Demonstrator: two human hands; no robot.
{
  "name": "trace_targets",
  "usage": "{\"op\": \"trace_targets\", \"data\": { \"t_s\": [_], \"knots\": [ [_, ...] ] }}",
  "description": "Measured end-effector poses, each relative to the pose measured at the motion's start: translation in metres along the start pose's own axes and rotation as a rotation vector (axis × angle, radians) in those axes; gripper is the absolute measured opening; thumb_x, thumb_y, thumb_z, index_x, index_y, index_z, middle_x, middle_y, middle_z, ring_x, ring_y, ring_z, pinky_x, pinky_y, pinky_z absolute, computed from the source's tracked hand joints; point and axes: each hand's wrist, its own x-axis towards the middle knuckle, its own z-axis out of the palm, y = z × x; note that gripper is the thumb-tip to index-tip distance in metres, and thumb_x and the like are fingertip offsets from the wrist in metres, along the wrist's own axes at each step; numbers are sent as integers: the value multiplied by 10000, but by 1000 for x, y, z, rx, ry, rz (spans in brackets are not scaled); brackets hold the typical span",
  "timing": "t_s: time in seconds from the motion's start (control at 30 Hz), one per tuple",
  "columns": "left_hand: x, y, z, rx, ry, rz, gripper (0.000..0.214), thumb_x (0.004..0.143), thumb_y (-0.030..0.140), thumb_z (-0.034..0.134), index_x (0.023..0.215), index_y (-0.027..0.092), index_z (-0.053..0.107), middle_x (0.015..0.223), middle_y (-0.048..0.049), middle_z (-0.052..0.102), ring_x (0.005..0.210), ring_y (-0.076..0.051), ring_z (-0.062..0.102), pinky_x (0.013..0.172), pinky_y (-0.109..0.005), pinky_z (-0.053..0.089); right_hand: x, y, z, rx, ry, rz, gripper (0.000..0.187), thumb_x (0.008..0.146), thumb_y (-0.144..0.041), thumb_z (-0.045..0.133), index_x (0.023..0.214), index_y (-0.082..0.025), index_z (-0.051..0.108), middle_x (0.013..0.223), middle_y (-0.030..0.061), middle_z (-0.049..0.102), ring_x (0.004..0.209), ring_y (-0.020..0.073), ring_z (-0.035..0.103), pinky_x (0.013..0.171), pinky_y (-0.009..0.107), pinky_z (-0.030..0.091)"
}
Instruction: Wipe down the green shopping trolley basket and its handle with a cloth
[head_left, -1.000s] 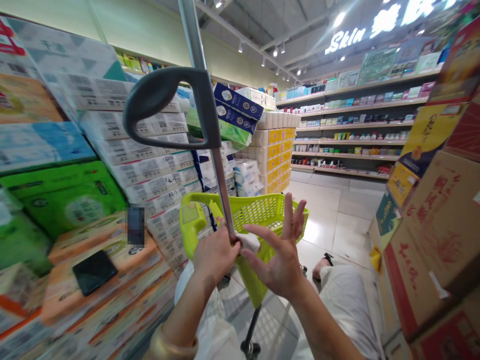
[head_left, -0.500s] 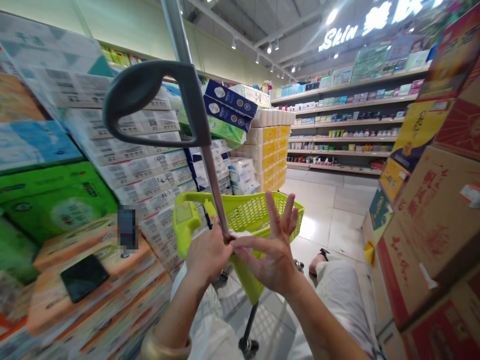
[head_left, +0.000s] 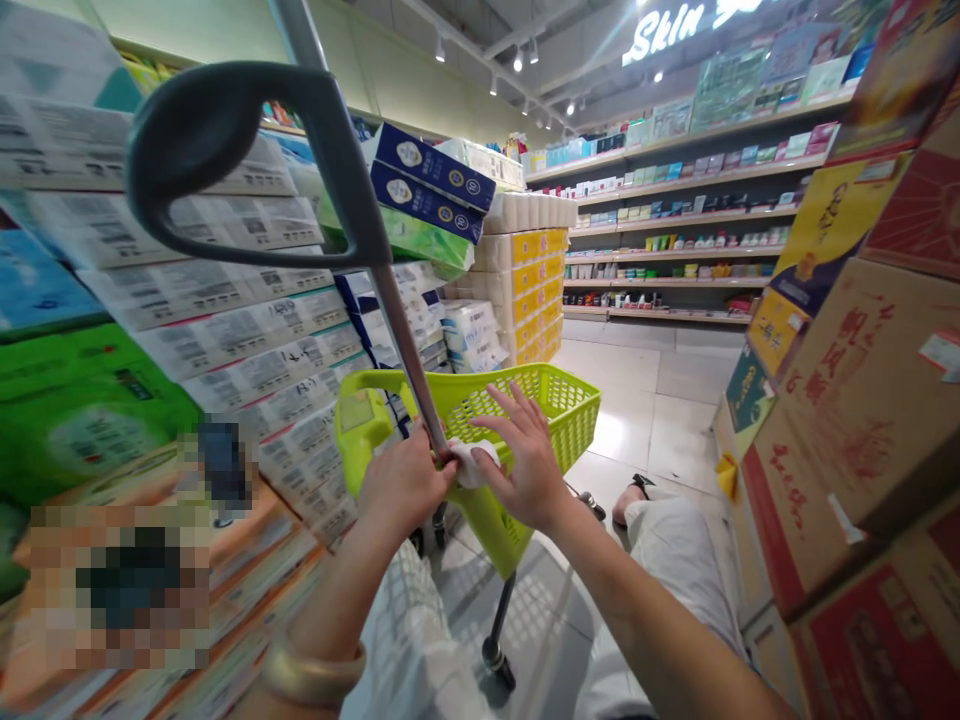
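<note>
Wiping pole (head_left: pixel 401 335) foot with cloth (head_left: pixel 472 462), seemingly, at basket's (head_left: pixel 577 405) 7 o'clock rim; left hand (head_left: pixel 405 485) clenched round pole; right hand (head_left: pixel 525 470) splayed, fingertips on cloth; next calls for firmer pinch.

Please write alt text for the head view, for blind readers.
A left hand grips the base of a silver metal pole on a lime-green plastic basket trolley; the right hand lies open on a white crumpled cloth there. Stacked tissue packs and cardboard boxes flank the trolley.

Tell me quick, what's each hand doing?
Left hand: shut on the cart pole.
Right hand: open, fingers spread, touching a white cloth.
</note>
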Motion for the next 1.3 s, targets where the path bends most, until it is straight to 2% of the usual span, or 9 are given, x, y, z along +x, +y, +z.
{"op": "trace_targets", "data": {
  "t_s": [0.13, 0.27, 0.47, 0.67, 0.9, 1.17, 1.3],
  "knots": [
    [16, -5, 8, -64, 9, 33, 449, 807, 417, 560, 1214, 239, 489, 992, -53, 724, 969, -241, 674, 766, -289, 486, 9, 24, 20, 54, -90, 3, 436, 862, -286, 540, 1283, -181, 503, 1426, 120, 446, 1396, 239, 300, 1155, 463, 239],
    [31, -9, 14, -84, 26, 47, 433, 797, 379, 561, 1209, 269, 485, 991, -11, 723, 941, -227, 682, 769, -292, 487, 20, 34, 37, 107, -169, 11, 553, 842, -257, 529, 1370, -157, 399, 1421, 130, 445, 1346, 226, 380, 1132, 416, 312],
    [51, -12, 18, -63, 10, 48, 415, 801, 372, 527, 1194, 243, 488, 972, -14, 723, 862, -222, 690, 720, -297, 486, 31, 43, 55, 171, -252, 138, 510, 850, -218, 484, 1354, -164, 427, 1197, 103, 629, 1071, 239, 604, 960, 402, 476],
    [72, -17, 27, -106, 0, 107, 334, 825, 401, 452, 1088, 227, 561, 956, -36, 728, 856, -225, 687, 735, -308, 494, 33, 61, 66, 103, -206, 107, 402, 884, -232, 456, 1279, -181, 510, 1145, 103, 639, 1029, 224, 589, 922, 368, 469],
    [95, -9, 35, -235, 27, 232, 255, 826, 409, 418, 949, 252, 577, 1018, -32, 707, 823, -198, 670, 761, -299, 500, 32, 82, 62, -23, -177, 89, 327, 856, -195, 485, 1176, -218, 548, 1094, 72, 622, 1039, 220, 530, 957, 393, 395],
    [116, 5, 39, -216, 30, 280, 226, 840, 407, 400, 897, 247, 549, 822, -23, 699, 753, -207, 664, 700, -296, 480, 35, 114, 49, -58, -180, 79, 337, 836, -156, 481, 1162, -214, 541, 1107, 64, 610, 1041, 208, 522, 974, 371, 372],
    [126, 6, 43, -200, 54, 292, 215, 840, 417, 410, 866, 243, 533, 788, -19, 698, 739, -207, 664, 688, -296, 473, 40, 124, 47, -111, -137, 171, 273, 855, -156, 462, 1101, -207, 570, 1044, 68, 622, 994, 216, 526, 943, 384, 390]
  ]
}}
